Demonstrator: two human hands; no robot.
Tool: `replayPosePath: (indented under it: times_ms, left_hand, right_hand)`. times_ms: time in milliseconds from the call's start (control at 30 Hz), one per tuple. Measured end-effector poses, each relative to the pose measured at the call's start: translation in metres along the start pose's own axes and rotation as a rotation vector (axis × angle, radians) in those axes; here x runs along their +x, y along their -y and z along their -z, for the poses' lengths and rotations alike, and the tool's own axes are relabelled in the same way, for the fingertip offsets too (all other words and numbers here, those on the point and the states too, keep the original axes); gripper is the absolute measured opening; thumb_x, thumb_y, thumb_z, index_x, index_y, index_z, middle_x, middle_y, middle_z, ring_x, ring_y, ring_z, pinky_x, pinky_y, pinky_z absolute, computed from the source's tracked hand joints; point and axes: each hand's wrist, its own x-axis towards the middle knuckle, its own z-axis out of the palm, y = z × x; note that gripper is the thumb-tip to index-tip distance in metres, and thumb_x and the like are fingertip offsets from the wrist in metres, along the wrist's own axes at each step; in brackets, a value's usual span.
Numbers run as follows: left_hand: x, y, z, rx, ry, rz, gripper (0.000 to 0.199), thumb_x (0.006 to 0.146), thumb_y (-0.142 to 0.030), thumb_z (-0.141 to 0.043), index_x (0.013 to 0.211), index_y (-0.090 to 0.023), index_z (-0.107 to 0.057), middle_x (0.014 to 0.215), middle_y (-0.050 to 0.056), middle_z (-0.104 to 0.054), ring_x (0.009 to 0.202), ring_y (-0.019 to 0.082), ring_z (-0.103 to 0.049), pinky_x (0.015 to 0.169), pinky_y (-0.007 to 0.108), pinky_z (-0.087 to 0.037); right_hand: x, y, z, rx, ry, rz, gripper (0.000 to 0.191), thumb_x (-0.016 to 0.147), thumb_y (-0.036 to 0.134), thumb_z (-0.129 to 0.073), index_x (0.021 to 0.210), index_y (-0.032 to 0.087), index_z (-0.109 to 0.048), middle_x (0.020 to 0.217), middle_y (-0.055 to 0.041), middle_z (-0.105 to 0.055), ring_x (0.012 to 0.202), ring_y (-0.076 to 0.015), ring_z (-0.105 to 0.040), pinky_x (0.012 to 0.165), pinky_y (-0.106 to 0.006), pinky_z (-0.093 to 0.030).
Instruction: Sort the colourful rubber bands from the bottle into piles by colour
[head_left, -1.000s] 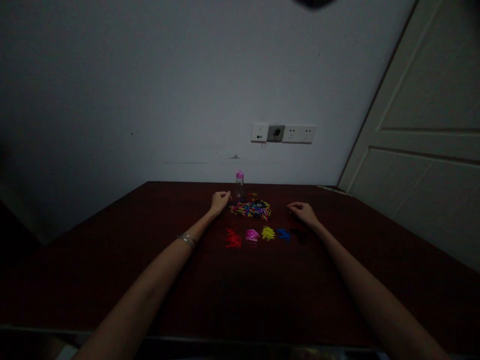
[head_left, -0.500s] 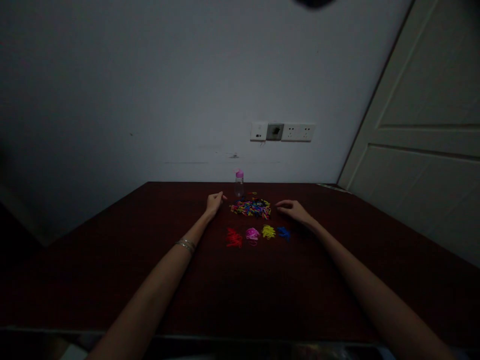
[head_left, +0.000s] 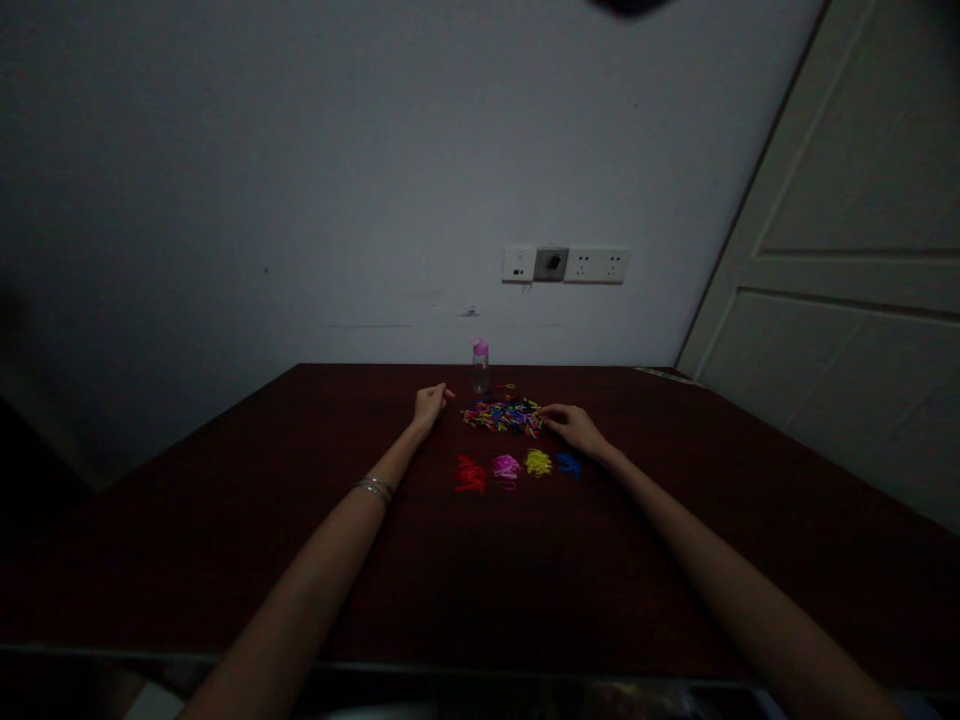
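Observation:
A mixed heap of small coloured rubber bands (head_left: 502,416) lies on the dark red table. My right hand (head_left: 576,427) is at the heap's right edge, fingertips touching it, thumb and fingers slightly apart. On the left, my left hand (head_left: 430,405) rests on the table beside the heap with its fingers curled; what is inside them, if anything, is hidden. Nearer to me lie sorted piles in a row: red bands (head_left: 470,474), pink bands (head_left: 506,467), yellow bands (head_left: 538,462) and blue bands (head_left: 568,465).
Behind the heap stands a clear bottle (head_left: 481,375) with a pink cap. A few loose bands (head_left: 507,387) lie to its right. The table (head_left: 420,580) meets a wall with a socket panel (head_left: 566,264); a pale door (head_left: 840,270) is at the right.
My right hand has moved left, from just beside the mixed heap to its right edge. My left hand and the sorted piles stay where they were.

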Motion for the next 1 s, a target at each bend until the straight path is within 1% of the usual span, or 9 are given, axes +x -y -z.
replayPosePath:
  times_ms: [200,333,500,600,833,1000]
  left_hand:
    - [-0.001,-0.001,0.000,0.013,0.003,0.002,0.037,0.076,-0.039,-0.041,0.062,-0.010,-0.059,0.037,-0.006,-0.033,0.033,0.005,-0.028,0.039,0.019,-0.019]
    - [0.000,-0.001,0.001,-0.011,0.001,0.007,0.036,0.075,-0.038,-0.041,0.064,-0.010,-0.059,0.037,-0.006,-0.033,0.033,0.005,-0.027,0.038,0.019,-0.019]
    - [0.003,0.002,0.001,-0.065,-0.011,0.039,0.034,0.076,-0.037,-0.041,0.064,-0.011,-0.059,0.036,-0.006,-0.032,0.032,0.006,-0.026,0.037,0.019,-0.017]
    - [0.004,0.004,0.001,-0.086,-0.005,0.043,0.034,0.075,-0.037,-0.041,0.063,-0.011,-0.058,0.035,-0.006,-0.031,0.031,0.005,-0.025,0.037,0.019,-0.016]
    - [0.003,0.006,0.001,-0.090,0.023,-0.002,0.034,0.075,-0.038,-0.043,0.063,-0.011,-0.058,0.036,-0.006,-0.032,0.031,0.005,-0.025,0.037,0.019,-0.017]
    - [0.004,0.007,0.001,-0.094,0.033,-0.008,0.034,0.075,-0.039,-0.043,0.063,-0.011,-0.057,0.036,-0.006,-0.032,0.031,0.005,-0.025,0.036,0.019,-0.016]
  right_hand:
    - [0.002,0.003,-0.001,-0.002,-0.004,0.009,0.024,0.075,0.023,-0.052,0.093,0.016,-0.067,0.093,-0.0064,-0.068,0.085,-0.0191,-0.061,0.077,-0.028,-0.045]
    - [0.001,0.003,0.003,0.002,0.009,0.007,0.024,0.075,0.024,-0.052,0.092,0.017,-0.067,0.091,-0.0055,-0.068,0.085,-0.0193,-0.061,0.077,-0.028,-0.045]
    - [-0.002,0.001,0.011,0.020,-0.014,-0.006,0.024,0.075,0.027,-0.052,0.090,0.018,-0.067,0.090,-0.0047,-0.068,0.084,-0.0187,-0.061,0.077,-0.028,-0.045]
    - [-0.002,0.000,0.015,0.042,-0.035,-0.022,0.025,0.073,0.028,-0.053,0.091,0.017,-0.067,0.089,-0.0052,-0.068,0.082,-0.0184,-0.062,0.074,-0.027,-0.045]
    - [-0.001,0.005,0.018,0.129,-0.029,-0.057,0.029,0.071,0.032,-0.054,0.092,0.015,-0.066,0.081,-0.0054,-0.068,0.073,-0.0169,-0.060,0.065,-0.025,-0.046]
    - [-0.001,0.012,0.021,0.186,-0.016,-0.082,0.030,0.068,0.029,-0.056,0.092,0.013,-0.066,0.080,-0.0058,-0.067,0.070,-0.0149,-0.059,0.064,-0.024,-0.045]
